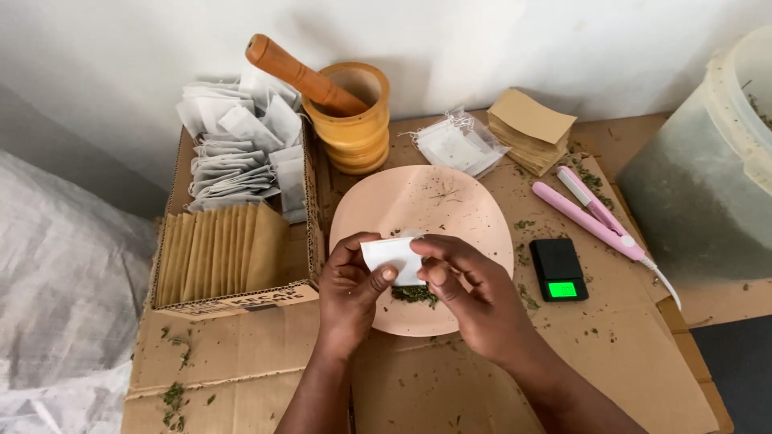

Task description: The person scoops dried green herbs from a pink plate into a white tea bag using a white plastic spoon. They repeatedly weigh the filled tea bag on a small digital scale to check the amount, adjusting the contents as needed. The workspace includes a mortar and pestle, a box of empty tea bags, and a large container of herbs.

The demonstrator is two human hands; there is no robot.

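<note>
Left hand (347, 283): fingers (384, 275) pinched on small white paper sachet (392, 255), thumb on front face. Right hand (474, 297): fingers (430, 249) curled, closed on same sachet's right edge. Both forearms enter from bottom edge, hands meeting over near rim of round pink plate (434, 205). Clump of dried green herb (415, 295) on plate just below sachet. Right: small black scale, green display (559, 270); pink hinged sealer tool (595, 215). Left: cardboard box of tan envelopes and white sachets (233, 233). Far: wooden mortar with pestle (351, 112), stack of tan paper squares (531, 128).
</note>
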